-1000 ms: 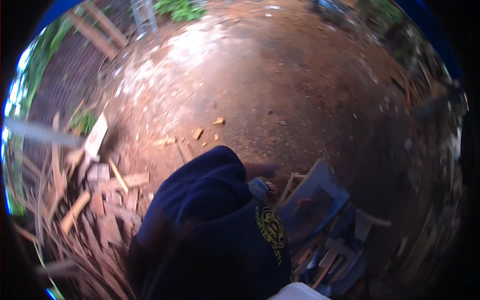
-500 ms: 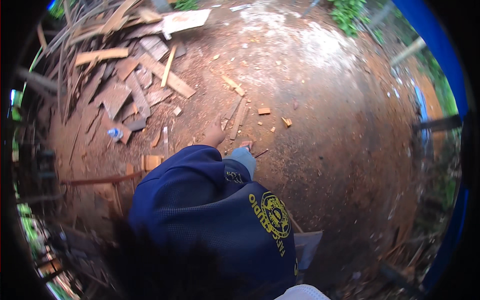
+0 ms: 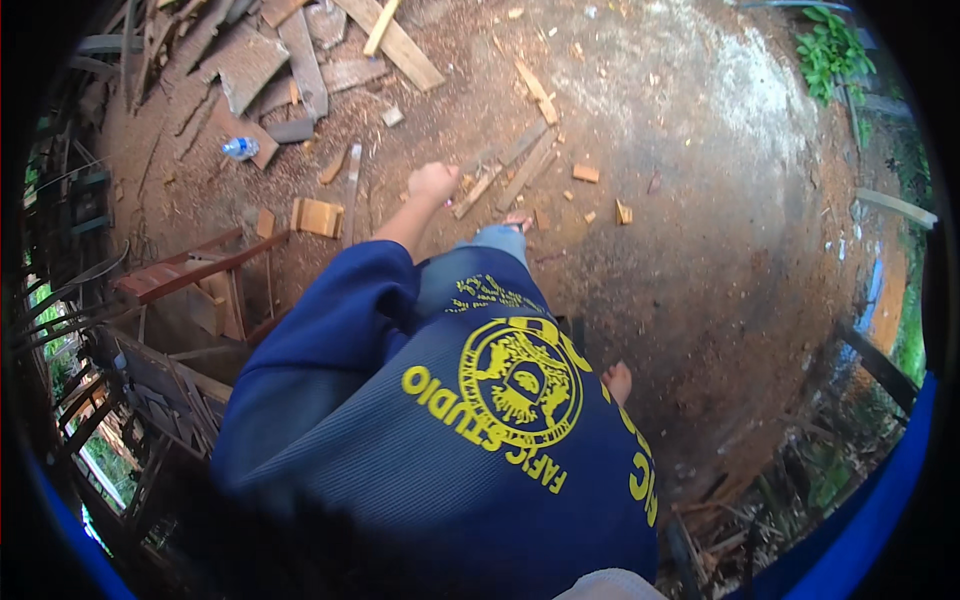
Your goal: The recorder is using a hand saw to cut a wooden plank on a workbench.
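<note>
My left hand [image 3: 433,183] hangs in front of my navy, yellow-printed shirt, fingers curled into a fist; I cannot make out whether it holds anything. Just beyond it, loose wooden strips [image 3: 525,175] lie on the dirt ground. A short pale wooden block [image 3: 316,218] is to its left. My right hand [image 3: 617,378] shows partly past the shirt on the right, fingers curled, any contents hidden. My foot [image 3: 516,222] stands near the strips, below a denim leg.
Scrap boards [image 3: 245,65] pile at upper left, beside a plastic bottle [image 3: 240,148]. A red-brown wooden frame [image 3: 180,278] stands left of me. Leafy plants [image 3: 830,55] grow at upper right. A blue edge [image 3: 860,500] borders the view at right.
My view has swung left and tilted further down. My left hand has come into clearer view with its fingers curled, and my right hand now shows at the shirt's right edge.
</note>
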Demonstrator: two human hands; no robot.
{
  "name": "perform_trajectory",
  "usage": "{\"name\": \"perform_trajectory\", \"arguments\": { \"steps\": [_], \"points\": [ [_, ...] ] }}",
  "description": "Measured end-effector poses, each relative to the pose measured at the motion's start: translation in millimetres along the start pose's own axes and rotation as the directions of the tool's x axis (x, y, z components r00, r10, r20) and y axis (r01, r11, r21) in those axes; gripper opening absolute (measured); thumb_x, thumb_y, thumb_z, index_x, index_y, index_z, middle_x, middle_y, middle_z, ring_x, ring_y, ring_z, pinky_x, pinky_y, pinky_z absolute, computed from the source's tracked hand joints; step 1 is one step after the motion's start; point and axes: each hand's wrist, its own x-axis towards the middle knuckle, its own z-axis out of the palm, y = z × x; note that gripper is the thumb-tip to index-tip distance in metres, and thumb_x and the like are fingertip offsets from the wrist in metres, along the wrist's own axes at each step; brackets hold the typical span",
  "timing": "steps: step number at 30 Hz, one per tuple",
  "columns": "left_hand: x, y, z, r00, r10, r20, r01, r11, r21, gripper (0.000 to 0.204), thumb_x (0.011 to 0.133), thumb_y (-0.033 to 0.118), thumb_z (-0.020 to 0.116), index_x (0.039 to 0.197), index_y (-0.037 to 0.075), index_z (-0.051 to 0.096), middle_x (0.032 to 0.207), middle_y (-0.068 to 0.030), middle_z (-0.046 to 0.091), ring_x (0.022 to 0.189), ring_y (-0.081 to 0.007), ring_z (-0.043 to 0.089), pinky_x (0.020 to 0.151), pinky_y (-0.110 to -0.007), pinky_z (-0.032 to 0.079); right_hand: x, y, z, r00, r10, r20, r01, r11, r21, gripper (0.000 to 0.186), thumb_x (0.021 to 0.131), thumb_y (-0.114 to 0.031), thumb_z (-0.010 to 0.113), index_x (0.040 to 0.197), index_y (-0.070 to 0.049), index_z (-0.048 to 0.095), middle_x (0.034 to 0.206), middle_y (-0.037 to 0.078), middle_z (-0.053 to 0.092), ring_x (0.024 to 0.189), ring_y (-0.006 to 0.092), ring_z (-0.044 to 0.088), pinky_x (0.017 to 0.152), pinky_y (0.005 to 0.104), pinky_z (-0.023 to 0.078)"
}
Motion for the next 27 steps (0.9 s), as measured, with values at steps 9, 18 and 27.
{"name": "perform_trajectory", "arguments": {
  "steps": [9,18,27],
  "points": [
    [-27.5,-112.8,29.8,0.922,-0.280,0.268,0.347,0.904,-0.250,0.056,0.086,0.042,0.028,0.068,0.017,0.076,0.088,-0.0072,0.071,0.097,-0.0271,0.063,0.094,-0.036,0.043,16.8,9.7,-56.4,0.970,0.242,0.041,-0.229,0.952,-0.201,0.032,0.092,-0.026,0.059,0.118,-0.006,0.057,0.098,0.007,0.061,0.076,0.0175,0.058,0.067,0.0348,0.047],
    [-96.4,-192.2,89.5,0.690,-0.446,0.570,0.684,0.658,-0.313,0.055,0.085,0.037,0.028,0.081,0.011,0.076,0.102,-0.0119,0.069,0.103,-0.0290,0.060,0.096,-0.038,0.041,89.9,-166.0,-56.4,0.918,0.395,0.047,-0.319,0.801,-0.507,0.030,0.092,-0.028,0.053,0.113,-0.007,0.057,0.092,0.007,0.062,0.074,0.0199,0.059,0.062,0.0385,0.049],
    [33.5,-66.1,-34.8,0.949,-0.259,0.183,0.288,0.467,-0.836,0.039,0.091,0.032,0.042,0.112,0.009,0.066,0.114,-0.0112,0.065,0.112,-0.0229,0.058,0.097,-0.031,0.040,231.6,-448.5,127.9,0.965,0.146,0.217,0.078,0.631,-0.771,0.028,0.092,-0.033,0.053,0.085,-0.006,0.058,0.069,0.002,0.060,0.056,0.0147,0.054,0.049,0.0323,0.043]
  ]
}}
